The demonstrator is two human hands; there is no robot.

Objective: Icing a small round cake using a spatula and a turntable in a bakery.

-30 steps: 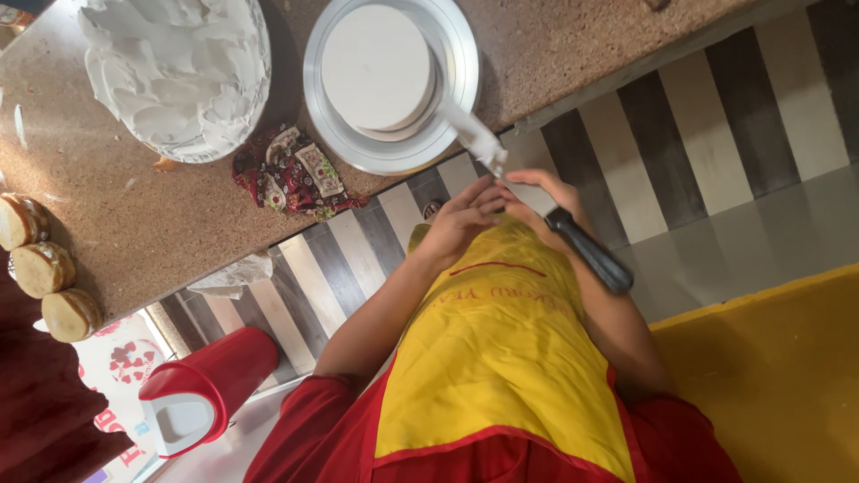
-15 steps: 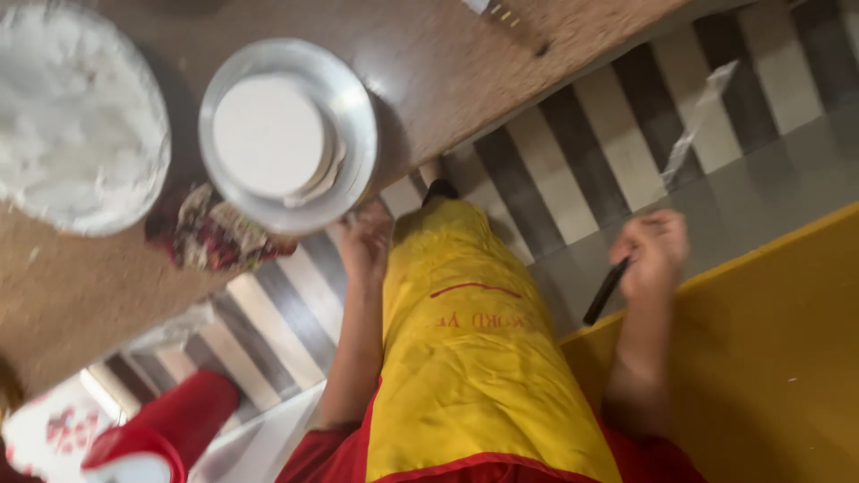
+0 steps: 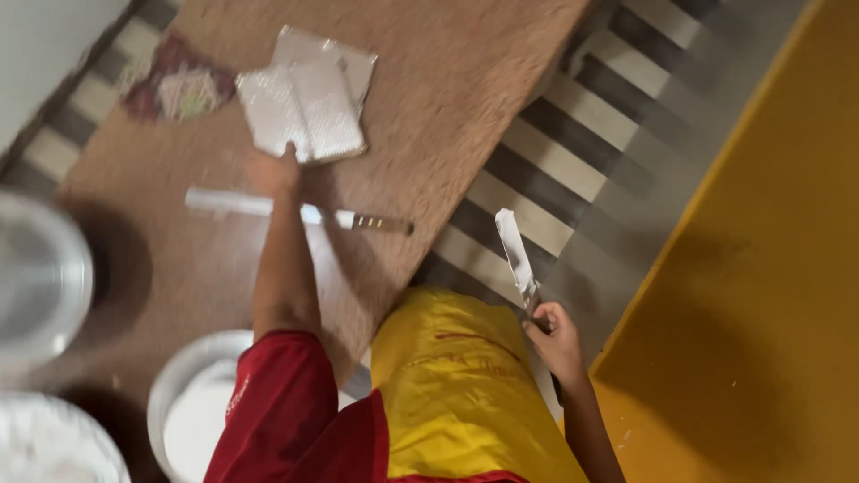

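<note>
Overhead, a brown speckled countertop [image 3: 429,116] is seen, bordered by a floor of pale and dark stripes [image 3: 573,152] and a yellow surface [image 3: 761,295] at the right. Two silver square boards [image 3: 309,98] lie stacked on the counter, and a crumpled patterned wrapper [image 3: 174,89] is placed near the far edge. A long knife [image 3: 295,213] with a white-smeared blade lies flat on the counter, partly crossed by the forearm. Round metal pans [image 3: 40,277] are blurred at the left, and a white bowl [image 3: 192,402] of pale cream is partly hidden by the red sleeve [image 3: 282,402]. A yellow apron [image 3: 465,385] fills the lower centre. The left hand [image 3: 273,170] is stretched to the near edge of the boards, its fingers touching them; how far it is closed cannot be told through the blur. The right hand [image 3: 557,338] is closed around the dark handle of a spatula [image 3: 517,259], which is held over the striped floor, off the counter, its narrow blade coated in white cream and pointed away from the body.
</note>
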